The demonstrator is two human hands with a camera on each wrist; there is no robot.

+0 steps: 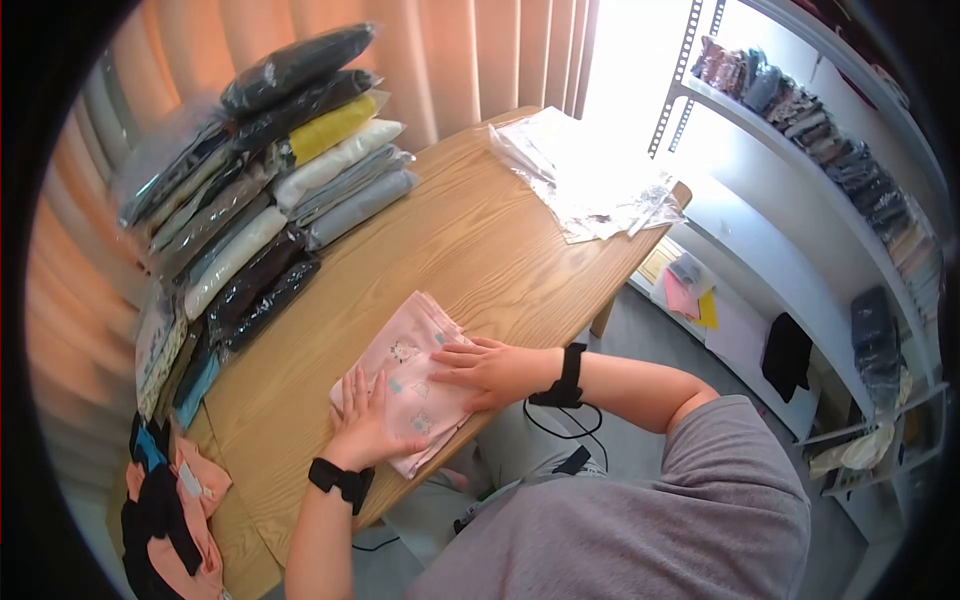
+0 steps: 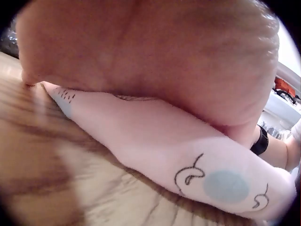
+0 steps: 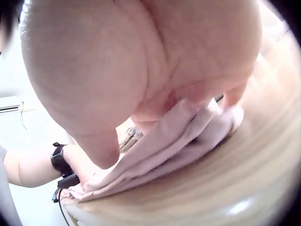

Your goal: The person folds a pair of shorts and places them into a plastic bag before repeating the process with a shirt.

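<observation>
A folded pink printed garment (image 1: 402, 368) lies at the table's near edge, with small cartoon figures and blue patches on it. My left hand (image 1: 368, 418) rests on its lower left part, fingers spread. The right hand (image 1: 486, 373) lies across its right side with fingers extended over the cloth. Close under the left palm, the left wrist view shows the pink fabric (image 2: 141, 136) with a blue oval and black line drawings. In the right wrist view, layered folds of the garment (image 3: 174, 146) show beneath the right hand.
Bagged garments (image 1: 240, 250) are piled at the table's left and back. Clear plastic bags (image 1: 540, 170) lie at the far right end. Pink and black clothes (image 1: 170, 520) hang at the near left corner. Shelves (image 1: 800, 130) with packed clothes stand on the right.
</observation>
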